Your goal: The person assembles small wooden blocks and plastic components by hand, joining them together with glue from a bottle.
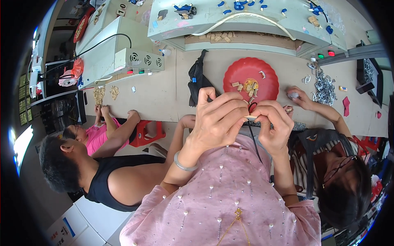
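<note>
The person's left hand (217,119) and right hand (271,125) meet just above the near edge of the counter (172,94), both raised close to the chest. Between them sits a small tan piece (250,117), with a thin black cord (253,141) hanging down from it over the pink shirt. The left hand's grip is pressed together, thumb and fingers pinching the piece from the left; the right hand's grip is also closed, pinching its other end. A small red loop (252,107) shows just above the fingertips, though what it belongs to is too small to tell.

Just beyond the hands a red plate (242,71) holds a small heap of tan and gold pieces (248,86), so judging by that heap, a good number of parts are yet to be handled. This one piece seems to be mid-assembly, with the cord apparently not yet fully fitted. No stack of finished pieces is clearly in view near the hands.

To the right, another person's hand (296,95) rests on the counter beside a pile of silver metal clips (324,88). A black bag (197,78) lies left of the plate.
</note>
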A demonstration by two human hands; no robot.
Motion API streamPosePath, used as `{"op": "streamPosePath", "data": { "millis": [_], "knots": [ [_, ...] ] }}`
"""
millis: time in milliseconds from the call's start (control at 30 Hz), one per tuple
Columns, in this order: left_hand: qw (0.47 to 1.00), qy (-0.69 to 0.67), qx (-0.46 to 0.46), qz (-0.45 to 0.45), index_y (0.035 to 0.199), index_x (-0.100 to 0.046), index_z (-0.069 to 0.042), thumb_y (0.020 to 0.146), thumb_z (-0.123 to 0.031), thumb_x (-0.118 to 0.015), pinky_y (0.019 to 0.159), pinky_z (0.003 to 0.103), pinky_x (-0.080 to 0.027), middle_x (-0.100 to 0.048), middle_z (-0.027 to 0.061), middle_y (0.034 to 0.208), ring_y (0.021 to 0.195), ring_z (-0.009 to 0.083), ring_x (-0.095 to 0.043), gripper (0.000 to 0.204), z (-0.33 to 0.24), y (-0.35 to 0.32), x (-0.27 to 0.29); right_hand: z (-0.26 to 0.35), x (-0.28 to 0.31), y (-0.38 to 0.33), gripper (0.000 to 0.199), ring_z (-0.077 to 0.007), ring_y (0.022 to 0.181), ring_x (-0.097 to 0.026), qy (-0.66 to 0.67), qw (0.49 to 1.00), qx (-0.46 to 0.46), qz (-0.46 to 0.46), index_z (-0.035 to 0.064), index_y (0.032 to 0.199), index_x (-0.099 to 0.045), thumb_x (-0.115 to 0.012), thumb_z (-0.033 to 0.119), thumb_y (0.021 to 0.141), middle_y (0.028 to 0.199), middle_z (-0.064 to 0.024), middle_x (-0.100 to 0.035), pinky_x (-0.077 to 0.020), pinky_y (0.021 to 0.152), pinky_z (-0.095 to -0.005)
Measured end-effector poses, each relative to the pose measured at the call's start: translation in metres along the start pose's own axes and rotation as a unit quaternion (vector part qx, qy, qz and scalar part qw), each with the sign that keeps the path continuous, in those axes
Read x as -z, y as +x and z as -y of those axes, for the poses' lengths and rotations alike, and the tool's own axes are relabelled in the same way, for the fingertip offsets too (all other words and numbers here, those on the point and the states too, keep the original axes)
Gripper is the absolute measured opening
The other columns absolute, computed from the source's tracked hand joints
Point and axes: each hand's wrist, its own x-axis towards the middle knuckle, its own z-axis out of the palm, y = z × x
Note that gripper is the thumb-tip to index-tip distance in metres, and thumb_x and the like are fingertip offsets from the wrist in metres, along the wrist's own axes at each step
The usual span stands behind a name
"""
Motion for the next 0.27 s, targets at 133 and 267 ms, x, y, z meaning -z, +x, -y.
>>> {"op": "streamPosePath", "data": {
  "millis": [133, 267],
  "knots": [
    [1.000, 0.002, -0.004, -0.008, 0.075, -0.062, -0.009, 0.069, -0.010, -0.066, 0.070, 0.035, -0.030, -0.063, -0.0001, 0.083, 0.083, 0.0145, -0.060, 0.008, 0.0006, -0.0023, 0.0005, -0.0004, -0.0002, -0.0010, 0.018, -0.0184, 0.064, -0.060, 0.002, 1.000, 0.010, 0.006, -0.0054, 0.077, -0.060, -0.051, -0.018, 0.069, 0.080, -0.0112, -0.060, -0.0507, 0.055, -0.0252],
    [0.999, 0.023, -0.003, 0.031, 0.078, -0.063, -0.011, 0.068, -0.014, -0.069, 0.073, 0.034, -0.029, -0.063, -0.0004, 0.088, 0.092, 0.0152, -0.059, 0.012, 0.0038, -0.0008, 0.0054, -0.0012, 0.0003, -0.0030, 0.014, -0.0201, 0.067, -0.060, -0.017, 1.000, -0.015, 0.020, -0.0021, 0.080, -0.062, -0.058, -0.013, 0.073, 0.082, -0.0105, -0.060, -0.0509, 0.058, -0.0263]
  ]
}}
